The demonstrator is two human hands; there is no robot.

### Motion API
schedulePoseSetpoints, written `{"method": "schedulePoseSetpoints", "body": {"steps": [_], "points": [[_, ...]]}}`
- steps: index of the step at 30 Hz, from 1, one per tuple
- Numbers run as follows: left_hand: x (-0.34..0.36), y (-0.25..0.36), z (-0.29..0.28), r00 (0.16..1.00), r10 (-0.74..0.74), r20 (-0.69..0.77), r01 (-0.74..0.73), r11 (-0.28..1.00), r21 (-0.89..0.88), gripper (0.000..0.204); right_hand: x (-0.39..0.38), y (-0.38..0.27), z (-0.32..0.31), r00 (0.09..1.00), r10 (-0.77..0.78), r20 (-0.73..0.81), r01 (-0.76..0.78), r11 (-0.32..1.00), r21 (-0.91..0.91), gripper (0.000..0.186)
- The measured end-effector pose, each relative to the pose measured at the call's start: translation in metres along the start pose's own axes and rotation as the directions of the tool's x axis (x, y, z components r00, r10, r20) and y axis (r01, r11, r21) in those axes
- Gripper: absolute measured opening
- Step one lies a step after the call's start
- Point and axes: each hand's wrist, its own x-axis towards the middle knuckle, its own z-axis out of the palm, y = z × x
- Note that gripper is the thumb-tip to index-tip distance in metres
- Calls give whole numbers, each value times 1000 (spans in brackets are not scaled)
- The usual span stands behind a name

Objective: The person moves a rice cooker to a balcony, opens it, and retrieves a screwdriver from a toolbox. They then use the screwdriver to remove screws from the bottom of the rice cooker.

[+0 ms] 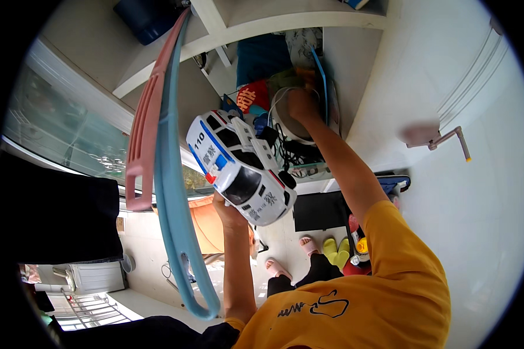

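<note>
A white toy police car (239, 166) with blue stripes and a red-and-blue light bar is held up in front of the cabinet. My left hand (229, 213) is closed round its lower side, partly hidden by the car. Inside the cabinet compartment, my right hand (301, 106) reaches into a round white tub (280, 114). Its fingers are out of sight there. Black cables (286, 150) hang by the tub, and a red cloth or packet (252, 96) lies to its left.
Long pink (147, 125) and blue (170, 157) plastic pieces hang at the left, close to the car. A shelf edge (297, 23) crosses above. On the right wall is a crank handle (448, 141). Green slippers (336, 252) and a black box (320, 210) are on the floor.
</note>
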Motion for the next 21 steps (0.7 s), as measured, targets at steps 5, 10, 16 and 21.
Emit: {"method": "schedulePoseSetpoints", "body": {"steps": [5, 10, 16, 21], "points": [[-1, 1, 4, 999, -23, -34, 20, 997, -79, 39, 17, -11, 24, 987, 132, -88, -122, 986, 110, 9], [7, 1, 1, 999, -42, -21, 41, 998, -40, 37, 16, -1, -19, 988, 142, 61, -153, 941, 301, 16], [10, 2, -7, 999, -29, 28, 30, 998, -47, 37, -38, -29, -139, 961, 244, 128, -231, 461, 857, 16], [11, 1, -5, 1000, -12, -4, 12, 1000, -21, 37, -73, -16, -183, 931, 56, 360, -338, -238, 911, 20]]}}
